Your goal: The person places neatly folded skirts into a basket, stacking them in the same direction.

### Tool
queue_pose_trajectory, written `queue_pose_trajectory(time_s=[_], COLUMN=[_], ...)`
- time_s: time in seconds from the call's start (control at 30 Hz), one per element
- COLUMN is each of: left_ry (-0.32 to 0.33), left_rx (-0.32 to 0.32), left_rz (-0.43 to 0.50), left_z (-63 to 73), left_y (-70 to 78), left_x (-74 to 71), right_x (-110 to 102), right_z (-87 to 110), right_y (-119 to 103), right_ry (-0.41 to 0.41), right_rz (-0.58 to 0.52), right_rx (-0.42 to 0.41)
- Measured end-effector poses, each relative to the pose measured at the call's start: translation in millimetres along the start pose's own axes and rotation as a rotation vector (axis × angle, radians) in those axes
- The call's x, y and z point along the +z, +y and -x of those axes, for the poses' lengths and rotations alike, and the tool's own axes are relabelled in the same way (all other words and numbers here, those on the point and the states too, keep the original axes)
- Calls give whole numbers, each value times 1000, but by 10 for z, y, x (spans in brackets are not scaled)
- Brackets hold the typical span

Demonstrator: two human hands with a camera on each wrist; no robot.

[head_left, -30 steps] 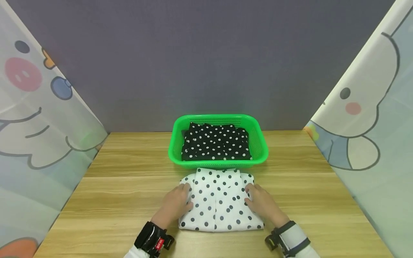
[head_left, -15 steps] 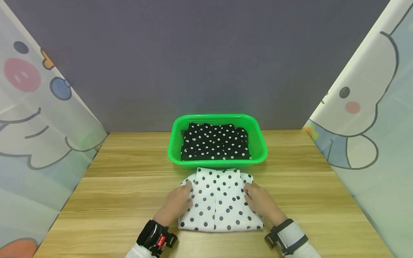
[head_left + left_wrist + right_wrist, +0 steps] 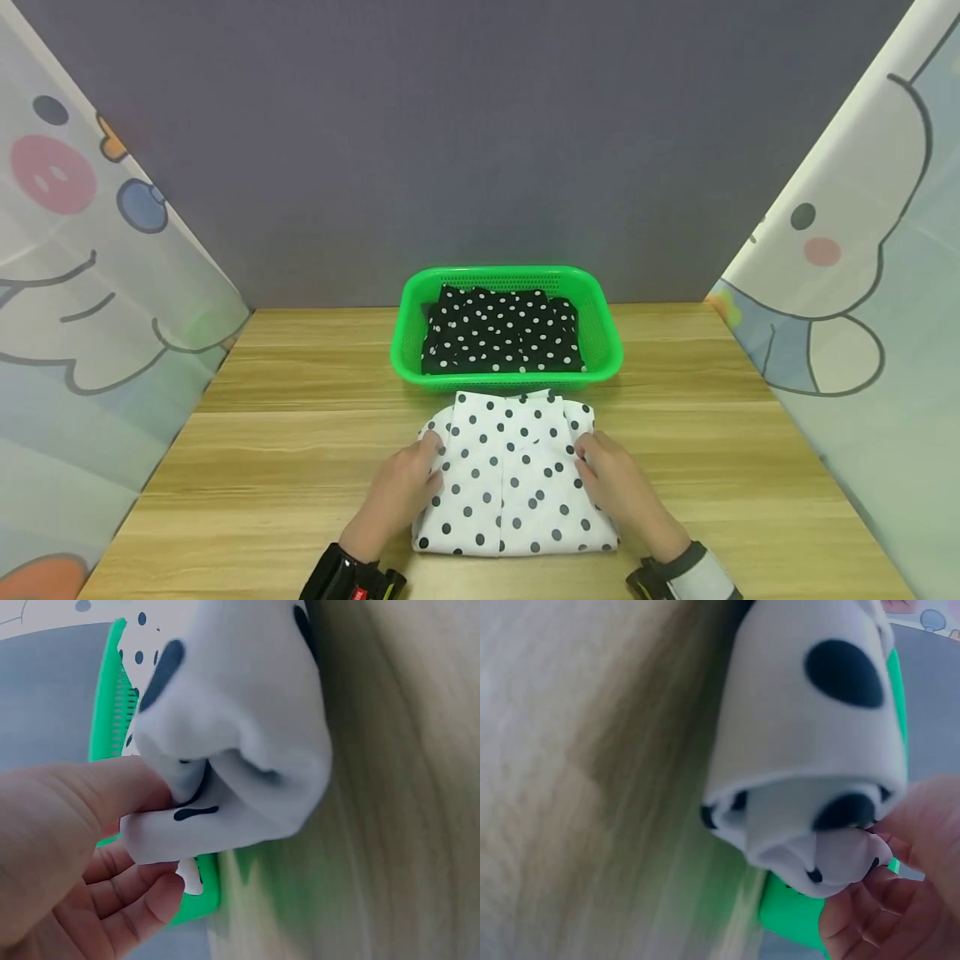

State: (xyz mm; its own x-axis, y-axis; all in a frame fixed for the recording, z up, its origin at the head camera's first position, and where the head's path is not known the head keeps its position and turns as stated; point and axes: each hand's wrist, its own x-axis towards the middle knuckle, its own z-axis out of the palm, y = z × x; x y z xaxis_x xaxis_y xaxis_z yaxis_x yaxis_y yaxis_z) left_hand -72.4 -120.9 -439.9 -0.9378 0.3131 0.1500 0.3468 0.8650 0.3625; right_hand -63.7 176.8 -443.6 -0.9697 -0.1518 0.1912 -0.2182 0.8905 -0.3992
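A folded white cloth with black polka dots (image 3: 510,483) lies between my hands in the head view. My left hand (image 3: 401,492) pinches its left side, thumb (image 3: 127,784) on top and fingers (image 3: 124,900) curled below in the left wrist view. On the opposite side my right hand (image 3: 618,487) grips the other edge, thumb and fingers (image 3: 881,907) closing on a fold in the right wrist view. Both wrist views show rolled layers at the cloth's ends, standing off the wooden surface. Just beyond its far edge is a green basket (image 3: 506,382) holding a folded black cloth with white dots (image 3: 502,333).
The wooden table (image 3: 300,375) stretches to both sides of the basket. A dark grey panel (image 3: 480,150) stands behind it, and cartoon-printed sheets (image 3: 847,350) slope along the left and right edges.
Both hands have tightened on the white cloth's sides. Its near edge has shifted toward me and it looks slightly larger, as if raised. The basket and black cloth are unmoved.
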Motion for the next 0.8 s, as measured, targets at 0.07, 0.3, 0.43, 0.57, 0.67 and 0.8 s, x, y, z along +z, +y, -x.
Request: queue_pose_trajectory(time_s=[0.07, 0.3, 0.43, 0.57, 0.67, 0.8], left_ry=[29, 95, 136, 178, 210, 218], left_rx=[15, 48, 65, 77, 90, 87], left_rz=[-7, -47, -58, -57, -68, -66], left_z=[15, 102, 140, 160, 165, 138], left_y=[23, 94, 132, 156, 164, 177], left_x=[-35, -160, -205, -253, -285, -347], right_x=[-29, -127, -173, -228, -271, -323], right_z=[19, 114, 149, 142, 125, 85], right_y=[-9, -42, -58, -92, -119, -136], right_ry=[41, 169, 226, 246, 261, 250], right_rz=[7, 32, 53, 64, 71, 71], right_rx=[-26, -107, -151, -164, -179, -184])
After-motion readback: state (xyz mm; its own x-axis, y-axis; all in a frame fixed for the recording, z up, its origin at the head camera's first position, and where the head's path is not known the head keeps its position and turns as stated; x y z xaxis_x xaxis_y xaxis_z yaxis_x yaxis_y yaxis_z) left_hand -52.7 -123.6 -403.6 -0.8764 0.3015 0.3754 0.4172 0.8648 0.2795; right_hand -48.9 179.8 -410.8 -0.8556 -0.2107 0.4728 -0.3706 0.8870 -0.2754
